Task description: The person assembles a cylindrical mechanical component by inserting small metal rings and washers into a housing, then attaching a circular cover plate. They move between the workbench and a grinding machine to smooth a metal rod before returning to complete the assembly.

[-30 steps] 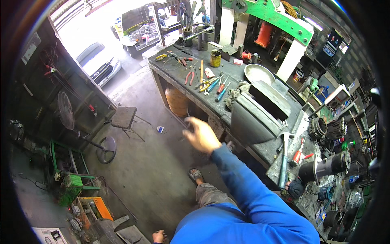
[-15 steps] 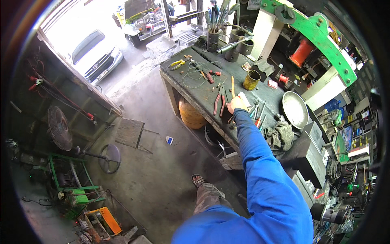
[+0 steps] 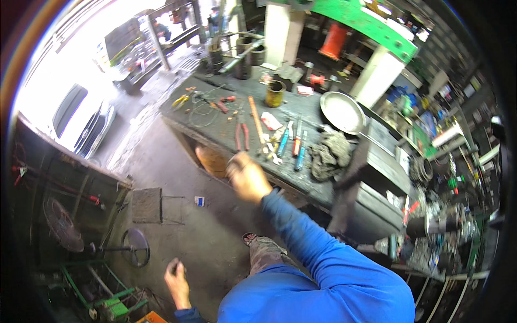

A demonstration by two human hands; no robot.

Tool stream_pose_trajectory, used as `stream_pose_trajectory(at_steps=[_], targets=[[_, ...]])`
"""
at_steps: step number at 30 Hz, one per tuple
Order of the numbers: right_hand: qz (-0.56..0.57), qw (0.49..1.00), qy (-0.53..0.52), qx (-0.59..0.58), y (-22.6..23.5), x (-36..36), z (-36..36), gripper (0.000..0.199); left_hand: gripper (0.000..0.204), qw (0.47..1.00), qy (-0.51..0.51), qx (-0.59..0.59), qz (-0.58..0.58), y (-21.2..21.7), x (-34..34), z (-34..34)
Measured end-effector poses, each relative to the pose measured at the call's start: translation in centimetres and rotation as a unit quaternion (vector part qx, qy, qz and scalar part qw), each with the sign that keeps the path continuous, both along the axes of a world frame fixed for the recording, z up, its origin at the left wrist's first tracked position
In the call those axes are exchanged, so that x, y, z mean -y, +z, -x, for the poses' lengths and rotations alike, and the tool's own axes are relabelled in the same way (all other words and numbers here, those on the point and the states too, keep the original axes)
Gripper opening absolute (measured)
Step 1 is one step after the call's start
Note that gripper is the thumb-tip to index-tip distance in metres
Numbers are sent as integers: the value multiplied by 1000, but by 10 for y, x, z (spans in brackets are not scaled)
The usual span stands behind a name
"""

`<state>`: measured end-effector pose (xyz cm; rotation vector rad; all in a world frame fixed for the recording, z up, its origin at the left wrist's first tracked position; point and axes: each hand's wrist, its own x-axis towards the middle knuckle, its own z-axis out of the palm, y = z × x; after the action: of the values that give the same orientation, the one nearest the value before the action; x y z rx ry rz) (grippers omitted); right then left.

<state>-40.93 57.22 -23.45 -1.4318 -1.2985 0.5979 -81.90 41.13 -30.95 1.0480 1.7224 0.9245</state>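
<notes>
My right hand (image 3: 247,178) is over the near edge of the dark workbench (image 3: 307,105). Its fingers are curled, and motion blur hides what they hold, if anything. Closest to it lie red-handled pliers (image 3: 242,137), a wooden strip (image 3: 256,119) and a spanner (image 3: 277,160). Blue-handled (image 3: 300,156) and red-handled (image 3: 297,142) tools sit beside a crumpled grey rag (image 3: 331,151). Low at the left, above the floor, my left hand (image 3: 176,281) has its fingers pinched together. Something dark shows at its fingertips, too small to name.
A yellow tin (image 3: 275,96), a round metal pan (image 3: 343,113) and looped wire (image 3: 203,114) are on the bench. An orange cylinder (image 3: 211,160) stands beneath. Behind rises a green-topped press frame (image 3: 371,27). A fan (image 3: 62,223) and a flat stand (image 3: 147,205) are at left.
My right hand has left the tools on the bench and come back toward me, past its edge. My left hand has entered at lower left. The whole view has shifted.
</notes>
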Motion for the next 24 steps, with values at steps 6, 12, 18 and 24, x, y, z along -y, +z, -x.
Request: stream_pose_trajectory(at_steps=[6, 12, 18, 24], targets=[[98, 979, 159, 81, 11, 215, 47, 18, 32, 956, -211, 149, -135, 110, -31, -160], [151, 988, -19, 4, 26, 411, -11, 29, 24, 865, -454, 210, 38, 108, 84, -267], [149, 941, -302, 17, 56, 567, -64, 23, 33, 783, -595, 180, -20, 123, 192, -408], [40, 861, -506, -33, 62, 712, -173, 16, 39, 799, -553, 233, -35, 156, 256, -533]])
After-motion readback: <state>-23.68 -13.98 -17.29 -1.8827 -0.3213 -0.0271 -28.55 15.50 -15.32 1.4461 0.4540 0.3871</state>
